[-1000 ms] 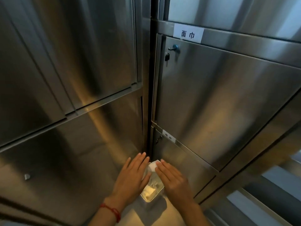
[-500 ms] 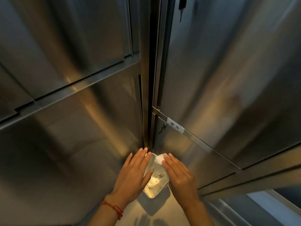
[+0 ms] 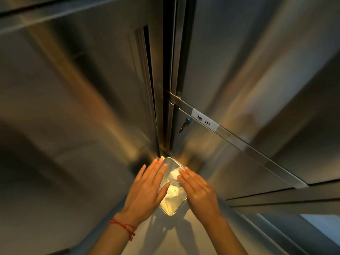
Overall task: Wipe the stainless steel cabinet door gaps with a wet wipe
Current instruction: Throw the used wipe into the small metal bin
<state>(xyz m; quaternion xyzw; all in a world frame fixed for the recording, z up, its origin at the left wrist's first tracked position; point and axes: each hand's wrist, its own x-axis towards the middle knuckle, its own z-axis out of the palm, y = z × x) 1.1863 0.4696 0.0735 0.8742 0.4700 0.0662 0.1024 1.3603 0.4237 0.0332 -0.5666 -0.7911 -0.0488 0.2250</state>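
Note:
A small steel tray (image 3: 172, 208) lies on the floor in the corner where two stainless steel cabinets meet. White crumpled wet wipes (image 3: 173, 183) lie in it. My left hand (image 3: 147, 188) hovers flat over the tray's left side, fingers straight. Over the tray's right side is my right hand (image 3: 197, 190), fingers straight, their tips at the wipe. The dark vertical gap (image 3: 166, 107) between the cabinet doors rises from the tray's far end.
The left cabinet door (image 3: 73, 107) and the right cabinet door (image 3: 248, 61) close in on both sides. A white label (image 3: 205, 122) sits on a rail, with a blue-capped key lock (image 3: 185, 122) beside it. Pale floor (image 3: 312, 223) shows at bottom right.
The view has tilted further down, so the lower label and lock now sit mid-frame. Both hands stay flat over the tray, the right fingertips still at the wipe.

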